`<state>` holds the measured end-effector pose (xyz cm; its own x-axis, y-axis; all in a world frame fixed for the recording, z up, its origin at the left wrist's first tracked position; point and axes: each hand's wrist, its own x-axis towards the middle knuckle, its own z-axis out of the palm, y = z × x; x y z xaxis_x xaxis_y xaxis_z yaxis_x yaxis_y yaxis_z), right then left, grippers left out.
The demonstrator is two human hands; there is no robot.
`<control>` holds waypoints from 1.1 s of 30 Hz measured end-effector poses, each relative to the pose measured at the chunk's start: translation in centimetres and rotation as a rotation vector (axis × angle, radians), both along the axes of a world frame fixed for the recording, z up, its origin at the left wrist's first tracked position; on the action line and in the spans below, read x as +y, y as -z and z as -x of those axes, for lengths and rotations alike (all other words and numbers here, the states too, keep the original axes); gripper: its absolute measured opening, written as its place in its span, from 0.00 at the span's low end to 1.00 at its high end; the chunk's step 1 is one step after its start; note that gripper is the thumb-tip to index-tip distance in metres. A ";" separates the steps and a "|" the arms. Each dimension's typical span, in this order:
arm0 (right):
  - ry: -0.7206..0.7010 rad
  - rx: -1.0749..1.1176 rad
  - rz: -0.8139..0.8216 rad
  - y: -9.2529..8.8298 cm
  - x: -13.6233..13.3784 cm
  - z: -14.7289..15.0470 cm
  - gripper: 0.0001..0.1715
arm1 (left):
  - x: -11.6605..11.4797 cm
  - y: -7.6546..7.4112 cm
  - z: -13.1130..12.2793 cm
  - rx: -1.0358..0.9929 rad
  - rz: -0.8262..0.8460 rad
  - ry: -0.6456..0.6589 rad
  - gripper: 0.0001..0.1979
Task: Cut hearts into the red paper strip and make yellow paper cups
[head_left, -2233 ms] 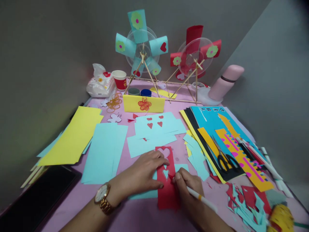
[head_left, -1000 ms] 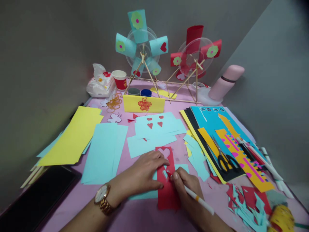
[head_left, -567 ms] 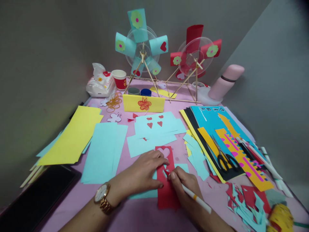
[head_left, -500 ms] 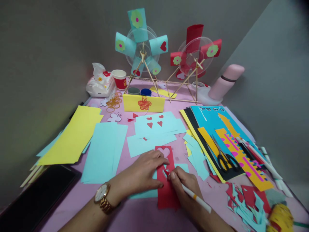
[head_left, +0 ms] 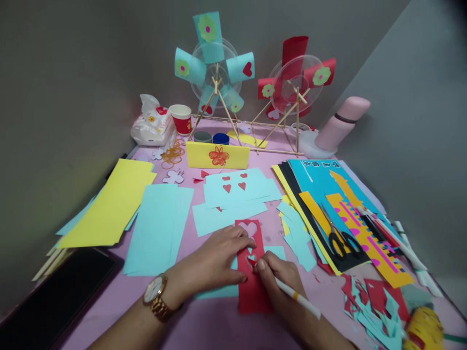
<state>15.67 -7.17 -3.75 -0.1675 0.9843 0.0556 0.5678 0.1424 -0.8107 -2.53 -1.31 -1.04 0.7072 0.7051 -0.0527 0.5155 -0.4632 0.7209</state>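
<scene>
Two grey walls (head_left: 73,73) corner pink table (head_left: 207,326); left hand (head_left: 215,260) flat on red strip (head_left: 254,296), right hand (head_left: 281,278) gripping pen (head_left: 299,301).

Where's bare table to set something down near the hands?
Bare pink table shows between the left hand wrist and the black slab; a smaller patch lies between the right hand, gripping a white tool, and the paper scraps. Crowded: card stack with scissors right, paper sheets left, pinwheels behind.

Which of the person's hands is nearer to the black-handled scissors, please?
The right hand. It holds a white pen-like tool on the red paper strip, to the left of the scissors and not touching them. The left hand presses the strip farther left.
</scene>
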 end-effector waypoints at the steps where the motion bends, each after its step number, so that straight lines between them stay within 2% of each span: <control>1: 0.000 0.004 0.005 0.0 0.0 0.0 0.23 | 0.0 0.0 0.0 -0.002 0.001 0.000 0.25; 7: 0.013 0.039 0.054 0.0 -0.1 0.0 0.22 | 0.0 -0.2 0.0 0.014 0.024 -0.002 0.25; 27: 0.015 0.129 -0.021 0.1 -0.3 -0.3 0.19 | -0.1 -0.1 0.0 0.004 0.009 -0.006 0.25; 33: 0.030 0.165 0.035 -0.4 -0.4 -0.4 0.20 | 0.0 0.1 0.0 -0.010 -0.007 -0.001 0.24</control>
<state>16.04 -7.58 -3.38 -0.1295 0.9905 0.0455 0.4304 0.0975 -0.8974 -2.58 -1.36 -1.10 0.7068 0.7063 -0.0407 0.5091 -0.4678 0.7225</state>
